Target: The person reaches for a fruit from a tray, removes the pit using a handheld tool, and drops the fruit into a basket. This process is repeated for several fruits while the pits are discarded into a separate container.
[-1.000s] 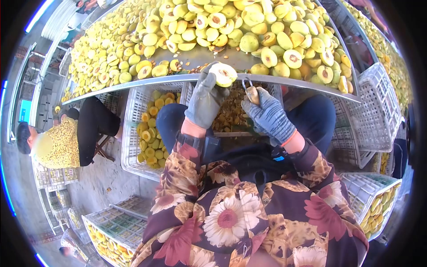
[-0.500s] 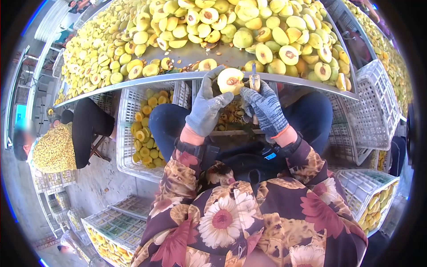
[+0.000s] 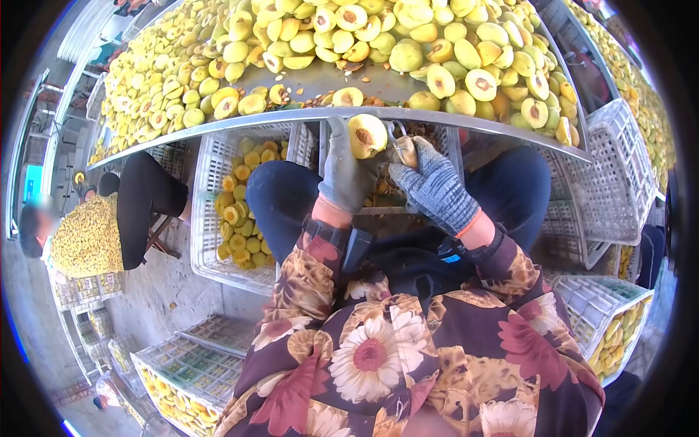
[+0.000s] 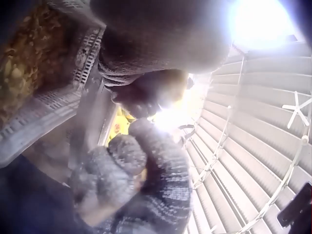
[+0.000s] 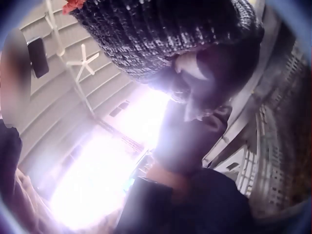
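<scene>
In the head view my gloved left hand (image 3: 346, 171) holds a halved yellow peach (image 3: 366, 136) upright, its cut face with a brownish centre turned to the right. My right hand (image 3: 437, 182), in a grey-blue knit glove, grips the short wooden handle (image 3: 406, 151) of a pitting tool. The tool's bent metal loop (image 3: 393, 131) points up beside the peach's right edge. Both hands are just in front of the metal tray's rim (image 3: 291, 125). In the left wrist view the right hand's curled fingers (image 4: 126, 156) show, while glare washes out much around them.
Halved peaches (image 3: 277, 36) heap across the tray, with a few loose pieces near its rim. A white crate (image 3: 207, 211) of peach halves stands by my left knee. More crates (image 3: 619, 175) stack at the right. Another person (image 3: 87, 237) sits at the left.
Half a second ago the hands were together, the tool at the peach's edge. Now they are slightly apart, and the left hand has turned the peach. The right hand keeps the tool.
</scene>
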### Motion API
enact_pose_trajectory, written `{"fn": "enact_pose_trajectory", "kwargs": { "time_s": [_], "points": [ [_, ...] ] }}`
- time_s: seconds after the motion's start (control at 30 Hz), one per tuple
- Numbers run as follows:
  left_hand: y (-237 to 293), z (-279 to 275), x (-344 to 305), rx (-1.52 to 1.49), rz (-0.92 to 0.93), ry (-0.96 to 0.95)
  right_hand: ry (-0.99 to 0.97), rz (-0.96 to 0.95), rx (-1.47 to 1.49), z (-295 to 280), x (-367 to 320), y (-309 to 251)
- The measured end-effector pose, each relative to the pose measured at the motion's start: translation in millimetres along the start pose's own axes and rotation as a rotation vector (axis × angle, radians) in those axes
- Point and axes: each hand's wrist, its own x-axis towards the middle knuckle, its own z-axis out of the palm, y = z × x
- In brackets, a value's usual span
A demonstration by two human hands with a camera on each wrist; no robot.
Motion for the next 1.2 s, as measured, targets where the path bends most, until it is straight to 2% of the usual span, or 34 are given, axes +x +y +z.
{"fn": "enact_pose_trajectory", "kwargs": {
  "time_s": [0.03, 0.13, 0.17, 0.23, 0.3, 0.4, 0.5, 0.6, 0.7, 0.8, 0.87, 0.97, 1.07, 1.17, 1.2],
  "points": [
    [-8.0, -0.5, 2.0, 0.127, 0.045, -0.022, -0.083, 0.087, -0.069, -6.5, -3.7, 0.7],
    [-12.4, 5.0, 8.7, -0.053, 0.000, 0.059, -0.289, 0.069, -0.380, -16.4, 7.1, -18.3],
    [15.5, 0.2, 14.6, -0.233, -0.066, 0.115, -0.292, 0.081, -0.412, -14.6, 7.9, -21.3],
    [27.3, -3.9, 16.5, -0.332, -0.082, 0.133, -0.292, 0.064, -0.421, -4.2, 6.0, -6.5],
    [19.6, -9.1, 13.4, -0.168, 0.015, 0.055, -0.321, 0.106, -0.426, 1.3, 8.0, -2.6],
    [16.5, -12.4, 10.5, -0.238, -0.095, -0.019, -0.385, 0.208, -0.419, 6.3, 13.1, -2.6],
    [8.1, -7.9, 8.0, -0.278, -0.069, -0.024, -0.381, 0.218, -0.383, 10.0, 14.3, 0.3],
    [15.2, -6.9, 6.1, -0.208, -0.061, 0.057, -0.376, 0.230, -0.350, 9.1, 14.5, -3.8],
    [-10.8, 3.9, 2.6, -0.299, -0.138, 0.063, -0.431, 0.256, -0.351, 10.4, 16.0, -4.2],
    [-12.4, 6.3, -1.1, -0.737, -0.359, 0.087, -0.496, 0.281, -0.362, 13.4, 16.8, -5.2],
    [-17.8, 7.0, -0.6, -0.913, -0.513, 0.108, -0.517, 0.300, -0.363, 17.4, 15.0, -5.2],
    [-18.4, 9.4, -0.6, -1.055, -0.656, 0.159, -0.433, 0.129, -0.288, 29.6, 9.5, 8.1],
    [-23.6, 10.0, -0.2, -1.048, -0.645, 0.168, -0.601, 0.578, 0.021, 22.9, 15.7, -11.1],
    [-25.3, 9.1, -2.2, -1.053, -0.650, 0.186, -0.529, 0.529, 0.144, 26.5, 8.8, -12.7],
    [-24.1, 8.1, -2.3, -1.064, -0.664, 0.194, -0.570, 0.557, 0.183, 25.5, 9.2, -11.4]
  ]
}}
